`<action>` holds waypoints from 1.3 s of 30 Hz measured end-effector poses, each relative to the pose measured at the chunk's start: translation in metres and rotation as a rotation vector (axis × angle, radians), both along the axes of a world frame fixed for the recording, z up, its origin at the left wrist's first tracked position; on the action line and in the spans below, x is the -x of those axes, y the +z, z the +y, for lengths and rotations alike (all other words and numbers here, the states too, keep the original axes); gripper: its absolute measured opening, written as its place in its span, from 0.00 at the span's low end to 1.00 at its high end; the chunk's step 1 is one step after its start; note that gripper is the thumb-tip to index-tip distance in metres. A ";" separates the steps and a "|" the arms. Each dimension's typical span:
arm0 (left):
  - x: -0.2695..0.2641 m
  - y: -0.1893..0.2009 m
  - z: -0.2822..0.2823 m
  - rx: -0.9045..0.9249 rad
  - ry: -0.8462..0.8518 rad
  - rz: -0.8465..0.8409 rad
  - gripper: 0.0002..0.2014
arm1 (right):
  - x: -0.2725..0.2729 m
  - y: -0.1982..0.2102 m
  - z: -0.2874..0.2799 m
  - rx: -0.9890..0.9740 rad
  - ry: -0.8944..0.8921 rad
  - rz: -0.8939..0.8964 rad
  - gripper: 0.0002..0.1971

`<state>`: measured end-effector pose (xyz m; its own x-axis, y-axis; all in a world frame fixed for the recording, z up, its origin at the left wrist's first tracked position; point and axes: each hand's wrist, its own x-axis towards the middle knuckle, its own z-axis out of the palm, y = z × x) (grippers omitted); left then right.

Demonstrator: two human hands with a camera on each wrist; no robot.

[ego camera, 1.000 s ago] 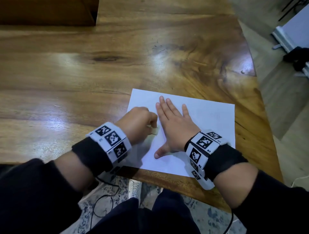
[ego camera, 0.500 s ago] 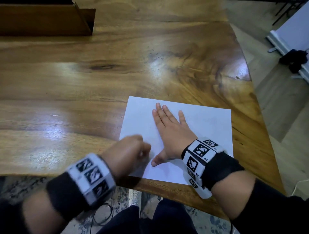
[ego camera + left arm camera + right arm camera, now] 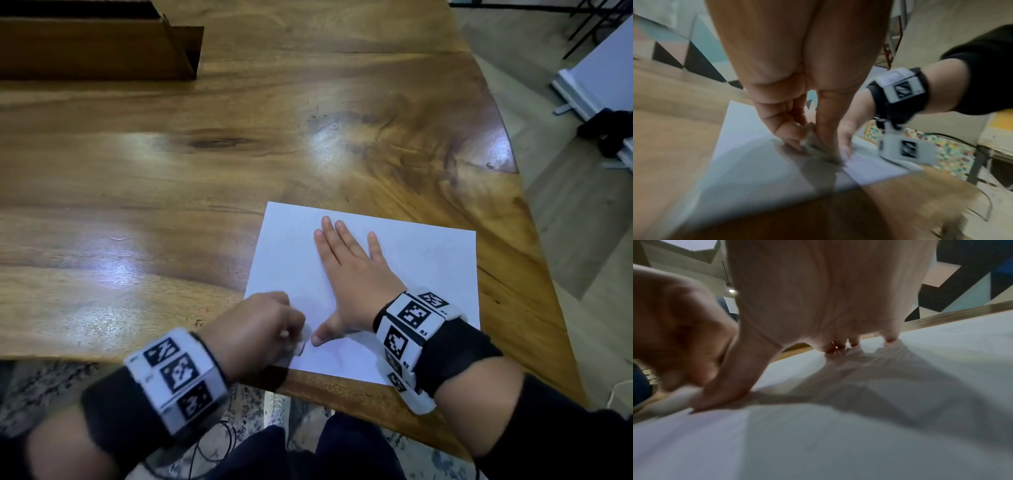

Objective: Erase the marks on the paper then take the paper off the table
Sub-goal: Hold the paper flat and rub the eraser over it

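Item: paper (image 3: 428, 260), white rectangular sheet, smooth, flat at the near edge of my glossy, grained wood table (image 3: 171, 178). My right hand (image 3: 349, 270) lies spread, palm down, pressing it. My left hand (image 3: 260, 329), blurred, pinches a small pale eraser (image 3: 809, 138) against the sheet's near-left corner.

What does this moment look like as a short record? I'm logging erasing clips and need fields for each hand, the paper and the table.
left hand: pinches a small eraser against the paper's near left corner
right hand: flat, fingers straight, pressing the paper down
paper: white sheet lying flat at the table's near edge; faint marks, too faint to read
table: glossy wood
wooden box: far left
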<state>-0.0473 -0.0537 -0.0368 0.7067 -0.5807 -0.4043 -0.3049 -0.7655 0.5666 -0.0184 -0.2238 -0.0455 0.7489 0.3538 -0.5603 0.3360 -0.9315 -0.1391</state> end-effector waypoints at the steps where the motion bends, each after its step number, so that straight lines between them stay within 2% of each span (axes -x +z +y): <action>1: -0.012 0.000 -0.005 -0.014 0.030 -0.052 0.02 | 0.000 0.000 0.000 -0.001 0.000 0.001 0.75; 3: -0.033 0.000 -0.016 -0.033 0.116 -0.146 0.04 | 0.000 -0.001 0.000 -0.003 -0.003 0.001 0.75; 5: -0.038 -0.001 -0.019 -0.018 0.137 -0.168 0.03 | 0.000 0.000 0.000 -0.010 -0.004 0.005 0.75; 9: 0.000 -0.002 0.002 0.017 0.065 -0.045 0.07 | -0.004 0.001 -0.006 -0.063 -0.031 0.014 0.74; 11: 0.007 -0.005 0.013 0.057 0.116 -0.007 0.06 | -0.007 0.004 -0.022 -0.090 -0.112 0.023 0.73; 14: 0.004 -0.008 0.021 0.075 0.156 0.024 0.11 | -0.006 0.005 -0.048 -0.050 -0.200 0.028 0.73; 18: 0.002 -0.005 0.029 0.073 0.166 0.082 0.09 | 0.000 0.002 -0.052 -0.067 -0.168 0.054 0.72; 22: -0.002 0.001 0.034 0.046 0.185 0.131 0.10 | 0.001 0.000 -0.044 -0.085 -0.140 0.036 0.71; 24: -0.012 0.005 0.030 0.018 0.200 0.146 0.09 | 0.002 0.000 -0.043 -0.080 -0.138 0.030 0.71; 27: -0.044 0.012 0.005 0.014 0.220 0.036 0.12 | 0.001 0.000 -0.041 -0.074 -0.134 0.022 0.70; 30: -0.084 0.015 -0.028 0.067 0.330 -0.042 0.06 | 0.002 0.000 -0.037 -0.077 -0.147 0.026 0.68; 32: -0.105 0.012 -0.045 0.052 0.351 -0.068 0.05 | 0.003 -0.002 -0.035 -0.079 -0.158 0.012 0.67; 36: -0.103 0.011 -0.046 -0.020 0.301 -0.118 0.02 | 0.003 -0.002 -0.035 -0.057 -0.158 0.003 0.67; 39: -0.084 0.012 -0.033 -0.097 0.096 0.029 0.04 | 0.002 -0.002 -0.033 -0.033 -0.145 0.004 0.66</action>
<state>0.0369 -0.0864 -0.0249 0.7441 -0.4682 -0.4765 -0.2122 -0.8420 0.4961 -0.0202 -0.2573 -0.0477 0.7913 0.2607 -0.5531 0.1977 -0.9651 -0.1719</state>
